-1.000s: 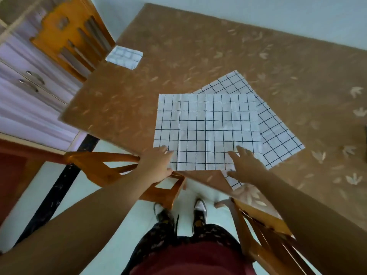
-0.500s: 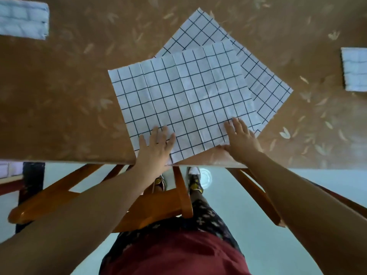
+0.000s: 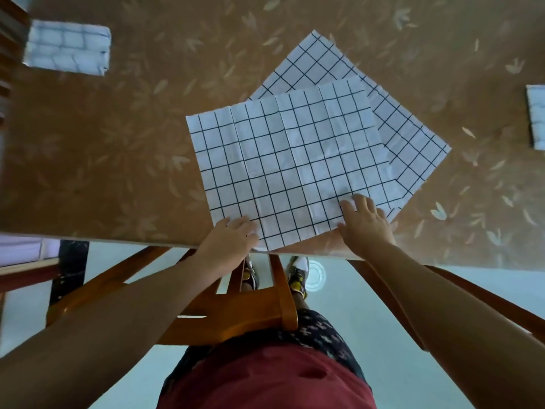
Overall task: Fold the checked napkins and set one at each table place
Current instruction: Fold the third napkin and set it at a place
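Both hands at the near edge of the table (image 3: 88,172). The top napkin (image 3: 289,166), white with a dark grid, lies unfolded and flat, its near edge reaching the table edge and its near corner hanging slightly past it.

My left hand (image 3: 228,242) sits at the napkin's near left corner, fingers extended and laid on the cloth; whether the thumb has hold of the edge from underneath I cannot tell. My right hand (image 3: 365,225) rests on the near right part of the napkin, fingers spread and pressing flat, gripping nothing that I can see.

A second checked napkin (image 3: 407,137) lies unfolded under the first, turned at an angle, sticking out to the far side and right.

A folded napkin (image 3: 67,47) sits at the far left of the table, well apart from the hands. Another folded napkin (image 3: 535,116) lies at the right edge of view, partly cut off.

A wooden chair (image 3: 236,314) stands between me and the table, directly below my arms.
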